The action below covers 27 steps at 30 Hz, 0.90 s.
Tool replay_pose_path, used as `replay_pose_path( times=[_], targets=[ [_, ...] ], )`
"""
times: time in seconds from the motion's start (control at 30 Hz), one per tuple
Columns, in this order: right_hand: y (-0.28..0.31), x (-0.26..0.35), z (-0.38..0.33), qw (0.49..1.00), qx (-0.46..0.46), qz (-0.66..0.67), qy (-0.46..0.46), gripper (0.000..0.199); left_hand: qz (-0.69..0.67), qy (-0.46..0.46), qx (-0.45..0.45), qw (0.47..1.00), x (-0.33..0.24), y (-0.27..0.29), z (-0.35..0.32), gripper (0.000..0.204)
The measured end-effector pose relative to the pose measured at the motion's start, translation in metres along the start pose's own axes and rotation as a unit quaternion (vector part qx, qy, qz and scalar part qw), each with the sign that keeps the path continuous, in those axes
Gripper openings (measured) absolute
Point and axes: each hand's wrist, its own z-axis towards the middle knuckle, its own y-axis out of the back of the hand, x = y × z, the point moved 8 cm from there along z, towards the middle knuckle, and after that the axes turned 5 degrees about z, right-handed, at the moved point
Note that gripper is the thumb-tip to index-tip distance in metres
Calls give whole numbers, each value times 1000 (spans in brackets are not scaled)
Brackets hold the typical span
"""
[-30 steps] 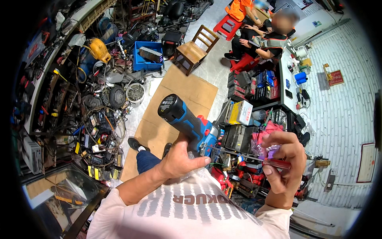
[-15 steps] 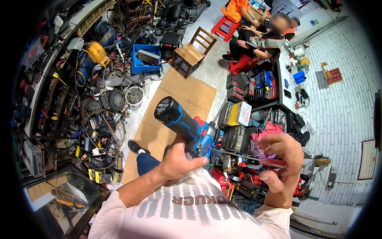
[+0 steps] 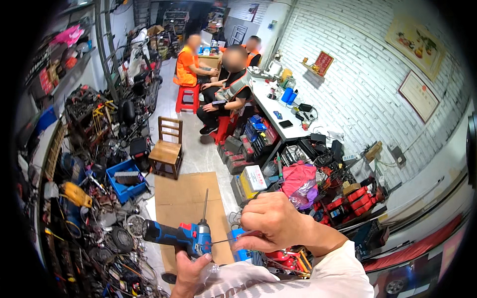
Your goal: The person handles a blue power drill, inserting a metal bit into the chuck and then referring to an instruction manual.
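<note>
The person's pale shirt (image 3: 248,281) is showing nearest. Just ahead of it, the left hand (image 3: 190,273) is gripping a blue and black power drill (image 3: 183,236) from below, thumb resting by its housing. The drill's black base is pointing left and its long bit (image 3: 205,206) is pointing away from the person. The right hand (image 3: 271,218) is curling closed around a screwdriver (image 3: 226,241), whose thin shaft is reaching the drill's side; whether the tip is touching, I cannot tell.

Beneath the drill, brown cardboard (image 3: 184,198) is covering part of the floor. To the right, a pink bag (image 3: 298,176) is lying near a yellow and white box (image 3: 254,179). Beyond the cardboard, a wooden chair (image 3: 167,152) is standing near a blue crate (image 3: 134,193). A phone (image 3: 285,123) is lying on the white desk (image 3: 268,107). Farther off, people are sitting, one in an orange vest (image 3: 186,69) on a red stool (image 3: 187,102).
</note>
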Motion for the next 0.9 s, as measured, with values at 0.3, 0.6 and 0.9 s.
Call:
replay_pose_path(
  times=[0.3,0.6,0.9],
  targets=[
    [4,5,-1,998,-37,-48,4,39,-25,-35,1,999,0,-3,-2,77],
    [-10,2,1,980,-9,198,7,30,-4,-32,-2,999,3,1,-6,77],
    [4,-40,-29,858,-341,384,-21,21,-90,-40,-25,995,-9,-9,-11,75]
  ],
)
